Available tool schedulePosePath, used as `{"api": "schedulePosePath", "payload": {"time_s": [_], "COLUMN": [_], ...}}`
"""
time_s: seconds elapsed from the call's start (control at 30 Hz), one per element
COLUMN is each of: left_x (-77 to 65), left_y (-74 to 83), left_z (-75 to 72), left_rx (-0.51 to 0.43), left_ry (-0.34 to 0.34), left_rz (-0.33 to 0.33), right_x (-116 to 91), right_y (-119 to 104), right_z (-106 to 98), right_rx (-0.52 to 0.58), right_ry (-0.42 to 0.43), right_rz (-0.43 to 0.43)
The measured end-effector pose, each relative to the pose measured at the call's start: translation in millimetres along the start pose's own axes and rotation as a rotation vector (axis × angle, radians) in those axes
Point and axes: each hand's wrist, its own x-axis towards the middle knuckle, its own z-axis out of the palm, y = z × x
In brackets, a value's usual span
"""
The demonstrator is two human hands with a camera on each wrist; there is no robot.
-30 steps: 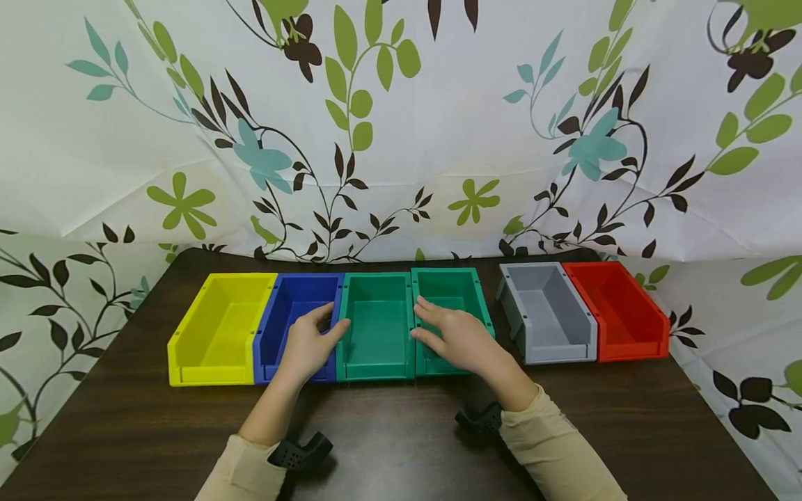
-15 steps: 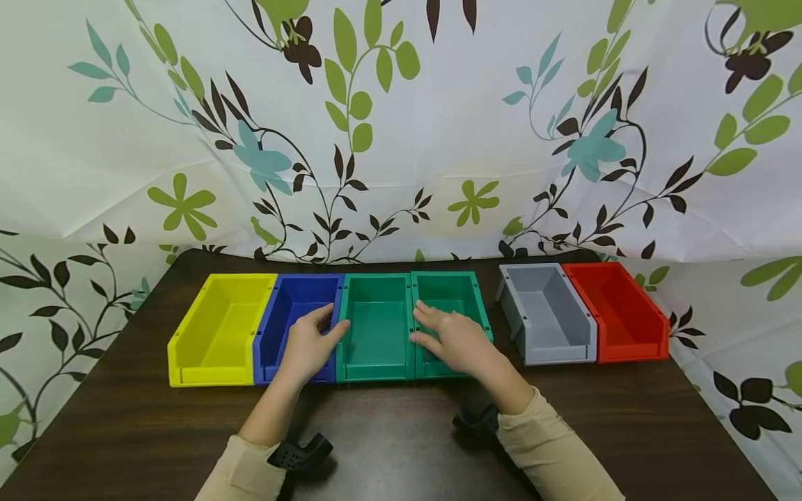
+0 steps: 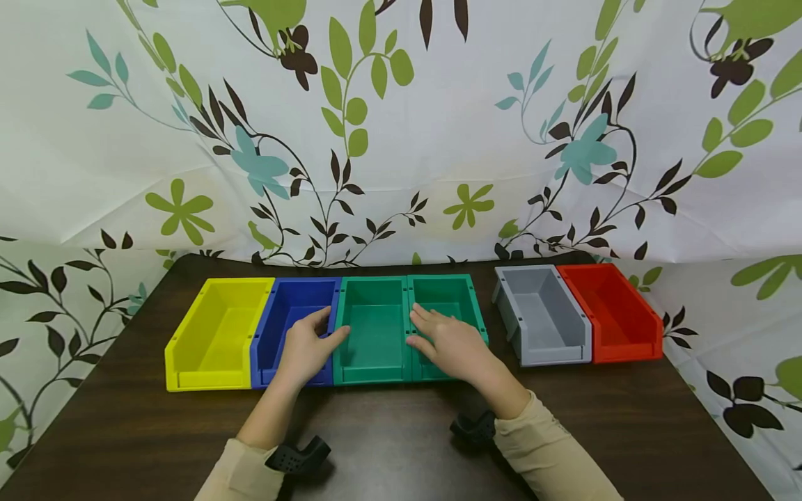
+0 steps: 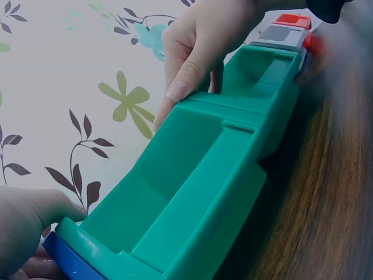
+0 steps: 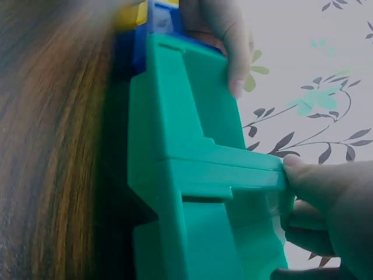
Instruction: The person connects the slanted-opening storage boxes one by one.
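In the head view my left hand (image 3: 308,348) straddles the adjoining walls of the blue bin (image 3: 268,365) and the left green bin (image 3: 374,348). Its fingers reach into the blue bin and its thumb lies over the green side. My right hand (image 3: 457,348) holds the walls where the left green bin meets the right green bin (image 3: 447,289). The right wrist view shows its thumb (image 5: 303,169) on top of that joint, with the other fingers (image 5: 309,216) down in the right green bin, partly hidden. Both green bins stand side by side, almost flush.
A yellow bin (image 3: 219,334) adjoins the blue one on the left. Farther right, past a gap, a grey bin (image 3: 551,320) and a red bin (image 3: 614,313) stand together. All rest on a dark wooden table (image 3: 388,438) before a leaf-patterned cloth (image 3: 401,209).
The right green bin has shifted slightly left and toward me, more in line with its neighbour, as my right hand moved a little with it. My left hand stays put. The head view tilts slightly.
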Motion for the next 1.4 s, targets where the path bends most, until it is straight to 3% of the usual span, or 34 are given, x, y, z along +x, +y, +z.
{"api": "schedulePosePath", "payload": {"time_s": [0.2, 0.33, 0.47, 0.63, 0.87, 1.07, 1.4], "left_x": [-3.1, 0.2, 3.6, 5.5, 8.9, 9.4, 11.5], "left_y": [-1.3, 0.1, 0.1, -3.8, -9.5, -12.1, -21.1], "left_z": [2.8, -1.0, -7.8, -15.1, -26.0, -35.5, -54.8], "left_rx": [-0.01, -0.009, 0.002, 0.007, -0.001, 0.008, 0.012], "left_ry": [0.004, 0.024, 0.048, 0.062, 0.083, 0.095, 0.134], "left_rz": [-0.042, -0.063, -0.087, -0.115, -0.137, -0.18, -0.267], "right_x": [-2.4, -0.1, 0.0, -5.5, -16.3, -23.0, -38.6], "right_y": [9.8, 19.8, 34.0, 58.1, 86.0, 108.7, 129.7], "right_z": [-1.4, -11.3, -24.5, -38.4, -57.3, -63.7, -76.4], "right_rx": [0.153, 0.205, 0.196, 0.174, 0.133, 0.126, 0.125], "right_ry": [-0.032, 0.053, 0.161, 0.222, 0.099, 0.014, 0.03], "right_rz": [-0.029, -0.029, 0.025, 0.152, 0.406, 0.542, 0.745]}}
